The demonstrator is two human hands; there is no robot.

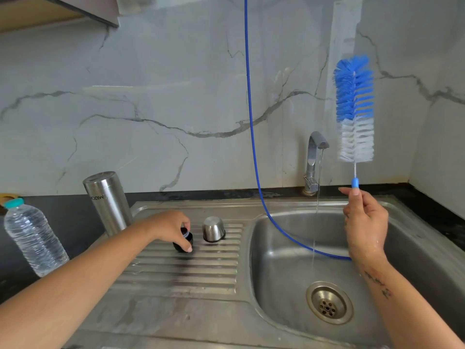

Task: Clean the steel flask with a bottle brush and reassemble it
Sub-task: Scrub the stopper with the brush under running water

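The left hand [173,229] grips what looks like the flask's black stopper [183,241] on the ribbed drainboard [191,268], beside the inverted steel cup [213,229]; the steel flask [108,202] stands upside down behind. The right hand [366,222] holds the bottle brush [354,109] upright over the sink [276,248], tap [314,159] running

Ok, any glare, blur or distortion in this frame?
Head view: wide-angle bowing curves the sink rim and counter edge; soft glare streaks on the marble wall; left hand and stopper slightly motion-blurred; brush sharp.
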